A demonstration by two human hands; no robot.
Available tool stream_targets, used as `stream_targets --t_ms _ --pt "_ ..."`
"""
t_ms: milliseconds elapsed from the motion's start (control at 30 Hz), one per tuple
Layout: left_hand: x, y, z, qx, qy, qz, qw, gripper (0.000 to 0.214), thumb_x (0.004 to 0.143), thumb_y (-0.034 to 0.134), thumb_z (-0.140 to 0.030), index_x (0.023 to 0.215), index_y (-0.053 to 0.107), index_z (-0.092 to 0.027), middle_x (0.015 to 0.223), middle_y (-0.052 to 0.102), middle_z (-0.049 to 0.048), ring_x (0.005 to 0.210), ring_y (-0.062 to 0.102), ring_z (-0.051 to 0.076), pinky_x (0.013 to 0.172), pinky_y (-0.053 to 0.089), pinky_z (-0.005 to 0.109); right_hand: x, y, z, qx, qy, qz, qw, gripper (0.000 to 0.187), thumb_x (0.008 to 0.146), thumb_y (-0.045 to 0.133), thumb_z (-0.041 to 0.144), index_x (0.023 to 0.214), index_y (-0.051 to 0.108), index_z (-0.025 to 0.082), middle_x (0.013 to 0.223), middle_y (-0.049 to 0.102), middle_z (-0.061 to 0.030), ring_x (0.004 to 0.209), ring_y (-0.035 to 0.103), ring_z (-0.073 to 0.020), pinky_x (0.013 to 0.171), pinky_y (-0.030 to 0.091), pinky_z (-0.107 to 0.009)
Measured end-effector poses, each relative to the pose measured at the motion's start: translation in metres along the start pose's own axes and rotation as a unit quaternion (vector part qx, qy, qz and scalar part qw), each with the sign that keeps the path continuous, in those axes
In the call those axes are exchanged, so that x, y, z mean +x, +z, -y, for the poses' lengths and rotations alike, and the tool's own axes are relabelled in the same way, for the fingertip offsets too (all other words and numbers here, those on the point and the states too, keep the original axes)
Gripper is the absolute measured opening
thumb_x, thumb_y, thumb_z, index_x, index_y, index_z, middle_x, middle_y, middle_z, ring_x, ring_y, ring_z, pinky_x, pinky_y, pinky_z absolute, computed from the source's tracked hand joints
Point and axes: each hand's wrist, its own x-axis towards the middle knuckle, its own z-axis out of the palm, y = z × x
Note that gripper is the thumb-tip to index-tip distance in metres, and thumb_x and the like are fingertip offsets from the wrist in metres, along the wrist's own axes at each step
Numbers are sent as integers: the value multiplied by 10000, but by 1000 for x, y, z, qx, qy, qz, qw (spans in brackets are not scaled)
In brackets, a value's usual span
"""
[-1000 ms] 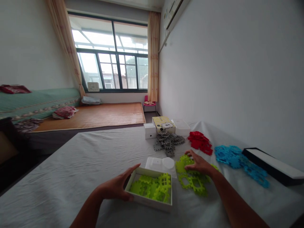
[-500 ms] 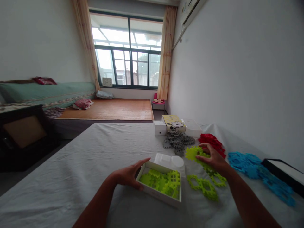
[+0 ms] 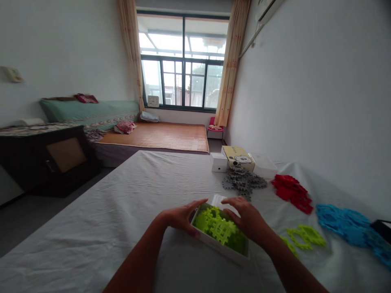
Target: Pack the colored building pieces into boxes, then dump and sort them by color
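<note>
A shallow white box stands on the cloth-covered table, with lime-green notched plastic pieces heaped inside. My left hand is closed around the box's left end, thumb on the near side and fingers at the far side. Over the box's right part is my right hand, its thumb and fingers apart; I see no piece between them. The right hand and wrist partly cover the white plastic tray behind the box. More lime-green pieces lie right of my right forearm.
Grey pieces are piled beyond the box. Red pieces and blue pieces lie to the right. At the back are a small white box, a yellow cartoon box and a clear container. A wall borders the right side.
My right hand has come left from the loose green pieces to above the box. The green heap in the box is higher. The view has turned a little left.
</note>
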Motion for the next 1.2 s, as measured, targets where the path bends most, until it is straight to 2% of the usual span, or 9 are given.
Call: stream_targets --t_ms 67,167,233,400,600,733,867,1067,1200 --pt "0 0 1 1 -1 -2 1000 1213 529 813 -514 1480 111 -243 1538 191 90 1385 211 316 1139 196 421 -6 -7 3 2 -17 17 1000 282 867 510 353 1092 641 246 1053 675 -64 1014 581 -219 904 440 -380" --pt "0 0 0 1 -5 -6 1000 1202 534 806 -520 1479 113 -253 1533 210 87 1380 230 314 1136 207 419 -15 -14 11 25 -70 95 993 278 812 612 368 1072 656 278 1103 659 -46 1054 547 -217 909 436 -353" --pt "-1 0 -1 0 -8 -4 1000 1203 534 805 -521 1479 109 -257 1530 221 86 1374 244 312 1133 217 414 -21 -17 13 4 -66 116 991 213 799 634 348 997 674 281 1072 667 -32 1049 538 -217 900 433 -348" --pt "0 0 -4 -2 -3 0 1000 1204 532 804 -523 1479 111 -256 1531 218 78 1369 255 311 1125 242 393 -25 -19 7 -37 -21 80 996 151 825 600 330 934 657 242 1039 656 -44 996 537 -209 883 423 -343" --pt "0 1 -3 -3 -19 1 1000 1215 528 799 -538 1479 98 -257 1515 260 79 1356 277 305 1123 242 404 -16 2 24 -14 -76 105 991 248 814 629 309 1060 649 287 1089 663 -7 1031 521 -210 897 418 -336" --pt "-1 1 -2 2 -16 -1 1000 1203 531 802 -532 1475 103 -273 1527 232 69 1365 258 296 1132 219 415 -8 14 41 -54 -55 42 996 208 868 558 310 1051 656 286 1114 664 -16 1051 514 -221 892 411 -362" --pt "-1 0 -1 -3 -6 3 1000 1203 533 811 -506 1477 108 -258 1525 235 82 1368 257 305 1131 227 419 -6 21 48 -77 -124 41 988 295 889 535 316 1178 585 348 1274 589 8 1145 477 -221 924 378 -386" --pt "-1 0 -2 -3 -20 0 1000 1205 528 817 -487 1478 116 -250 1517 254 92 1362 271 312 1124 242 418 -10 18 32 -105 -44 11 993 211 845 599 263 1046 653 302 1116 679 -11 1076 522 -245 870 381 -406" --pt "-1 -1 -4 -4 -21 1 1000 1212 526 822 -474 1479 112 -240 1509 271 101 1355 286 313 1120 247 417 -10 26 32 -54 -51 22 997 136 830 608 220 940 678 259 1032 700 -17 979 559 -208 841 413 -342"
